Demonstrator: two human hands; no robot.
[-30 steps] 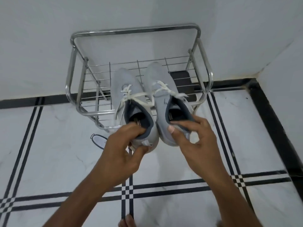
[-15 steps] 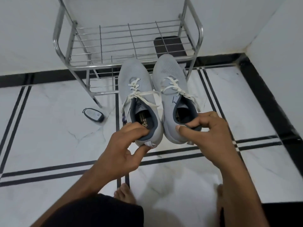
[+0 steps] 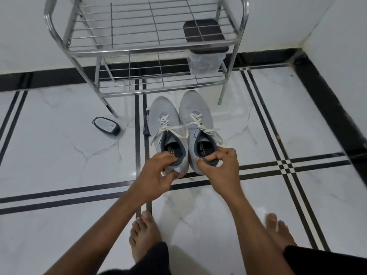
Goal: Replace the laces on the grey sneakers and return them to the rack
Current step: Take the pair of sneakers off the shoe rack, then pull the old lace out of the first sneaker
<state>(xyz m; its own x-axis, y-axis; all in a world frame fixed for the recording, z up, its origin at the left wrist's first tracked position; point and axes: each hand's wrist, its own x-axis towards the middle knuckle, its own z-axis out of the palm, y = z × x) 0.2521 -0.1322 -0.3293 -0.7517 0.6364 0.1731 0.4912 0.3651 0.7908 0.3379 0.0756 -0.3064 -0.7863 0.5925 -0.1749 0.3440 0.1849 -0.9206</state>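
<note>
Two bare feet (image 3: 146, 237) stand on the marble floor (image 3: 59, 155) nearest the camera. Beyond them the left hand (image 3: 156, 175) pinches the heel of the left grey sneaker (image 3: 167, 133), fingers inside the collar, and the right hand (image 3: 220, 167) pinches the heel of the right grey sneaker (image 3: 195, 128). Both shoes, with white laces (image 3: 168, 126), sit side by side in front of the rack (image 3: 151, 46); whether their soles touch the floor is unclear. A moment earlier they were higher, overlapping the rack's lower shelf. A small dark device (image 3: 106, 126) lies left. The lower shelf holds a clear container with a dark lid (image 3: 205, 46), its contents indistinct. The rack's top is cut off.
</note>
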